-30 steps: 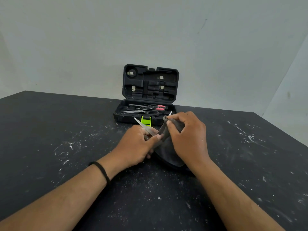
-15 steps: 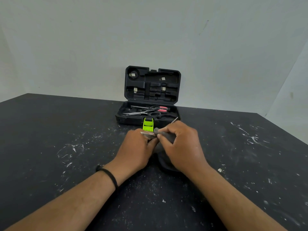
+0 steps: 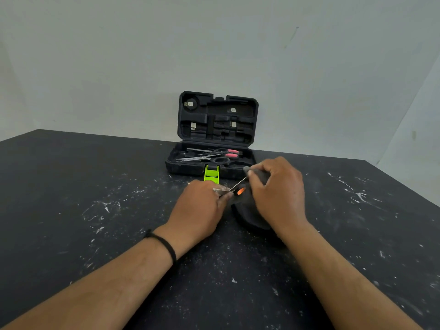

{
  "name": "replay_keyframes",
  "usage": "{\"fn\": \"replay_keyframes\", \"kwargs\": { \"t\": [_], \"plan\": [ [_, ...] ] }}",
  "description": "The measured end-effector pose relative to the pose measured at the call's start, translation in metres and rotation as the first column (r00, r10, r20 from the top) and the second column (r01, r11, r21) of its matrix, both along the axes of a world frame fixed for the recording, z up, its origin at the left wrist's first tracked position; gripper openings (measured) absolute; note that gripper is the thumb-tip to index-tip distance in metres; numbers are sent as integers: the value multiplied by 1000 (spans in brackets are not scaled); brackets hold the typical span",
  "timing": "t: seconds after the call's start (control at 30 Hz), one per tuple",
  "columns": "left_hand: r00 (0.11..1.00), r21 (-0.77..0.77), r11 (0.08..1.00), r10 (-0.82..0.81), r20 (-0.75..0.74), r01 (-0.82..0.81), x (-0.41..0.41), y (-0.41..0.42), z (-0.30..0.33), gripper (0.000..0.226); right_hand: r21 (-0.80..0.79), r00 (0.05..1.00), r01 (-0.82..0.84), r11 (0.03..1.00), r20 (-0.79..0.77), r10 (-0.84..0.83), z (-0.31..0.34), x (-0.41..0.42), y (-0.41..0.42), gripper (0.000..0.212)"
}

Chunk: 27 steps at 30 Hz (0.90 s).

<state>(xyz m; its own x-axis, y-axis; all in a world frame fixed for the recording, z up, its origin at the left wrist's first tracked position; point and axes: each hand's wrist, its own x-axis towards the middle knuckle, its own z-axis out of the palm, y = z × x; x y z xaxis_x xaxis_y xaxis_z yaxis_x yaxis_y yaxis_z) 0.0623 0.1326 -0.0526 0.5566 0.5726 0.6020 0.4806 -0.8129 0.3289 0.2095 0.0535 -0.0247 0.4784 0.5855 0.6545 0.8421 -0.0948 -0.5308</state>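
Scissors (image 3: 214, 156) lie in open case (image 3: 181, 167) beyond right hand (image 3: 278, 191).

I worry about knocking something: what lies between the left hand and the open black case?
Head view: only the lime-green latch, hanging from the front of the black case, lies ahead of the left hand; otherwise just the table.

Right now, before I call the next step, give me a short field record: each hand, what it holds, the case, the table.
left hand: grips the scissors low over the table
right hand: pinches the cloth around one blade
scissors: blades spread apart, orange patch showing on the handle
cloth: dark grey, lower part resting on the table
case: open, lid upright, behind both hands
green latch: at the front of the case
stored scissors: lying in the case
table: dark, flecked white
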Motion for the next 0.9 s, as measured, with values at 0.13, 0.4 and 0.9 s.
{"fn": "replay_keyframes", "kwargs": {
  "t": [0.13, 0.4, 0.9],
  "plan": [
    [1000, -27, 999, -17, 10, 18, 0, 4, -4, 49, -75, 982, -189, 979, 7, 190, -10, -16, -7, 5],
    [1000, -25, 1000, -2, -11, 2, 2, 2, -6, 49, 26, 999, 5, 1000, -37, -4, -4, 6, 1, 6],
    [982, -577, 807, -18, 188, 125, -7, -3, 8, 45, 123, 924, 127, 984, -375, -72, 1, 18, -6, 8]
  ]
}}
